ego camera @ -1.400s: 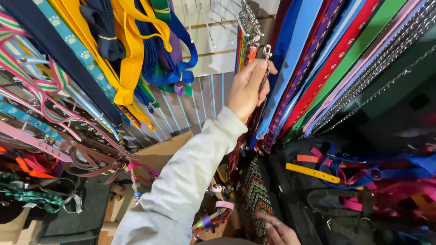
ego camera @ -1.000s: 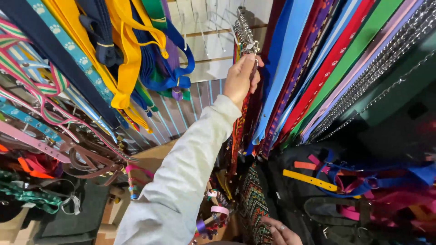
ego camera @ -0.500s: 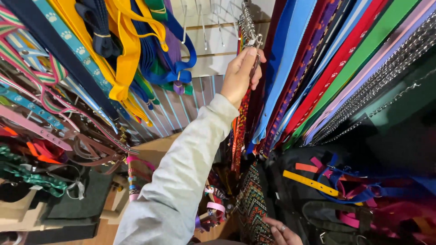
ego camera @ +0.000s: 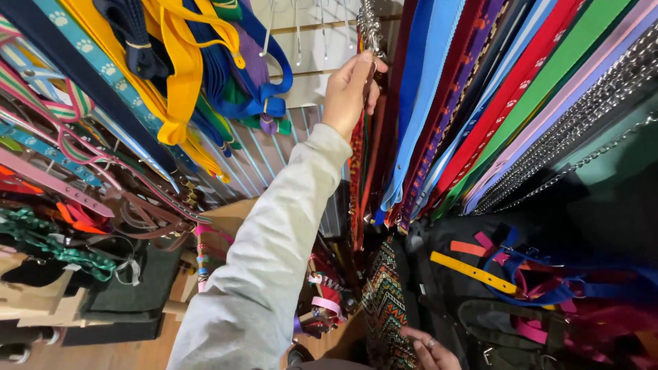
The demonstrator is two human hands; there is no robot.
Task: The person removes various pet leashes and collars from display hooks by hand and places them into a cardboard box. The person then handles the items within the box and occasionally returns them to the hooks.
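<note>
My left hand is raised on a long grey sleeve to a wall display of pet leashes. Its fingers are closed around the top of a narrow red-orange leash, just below a bunch of metal clasps hanging from a hook. My right hand is low at the bottom edge, wearing a ring. Its fingers lie against a zigzag-patterned strap; whether they grip it is hidden.
Blue, red, green and purple leashes and metal chains hang to the right. Yellow and blue leashes and paw-print collars hang on the left. Bare hooks stick out of the slat wall. Harnesses are piled at lower right.
My left hand has risen along the leash to just under the metal clasps and closed there. The right hand has stayed low by the patterned strap.
</note>
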